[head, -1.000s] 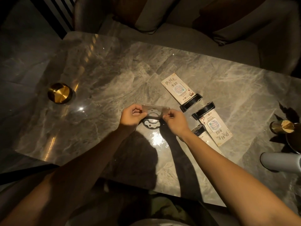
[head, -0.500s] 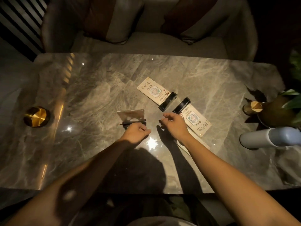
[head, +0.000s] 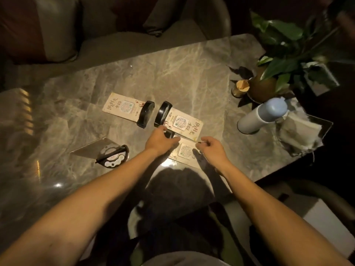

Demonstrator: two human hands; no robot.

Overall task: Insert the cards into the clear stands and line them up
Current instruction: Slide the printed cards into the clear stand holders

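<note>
Three cream QR-code cards in black-based stands lie flat on the marble tabletop. Left hand, fingers curled, touches the nearest stand; right hand, loosely closed, hovers beside it. An empty clear stand lies left.
</note>
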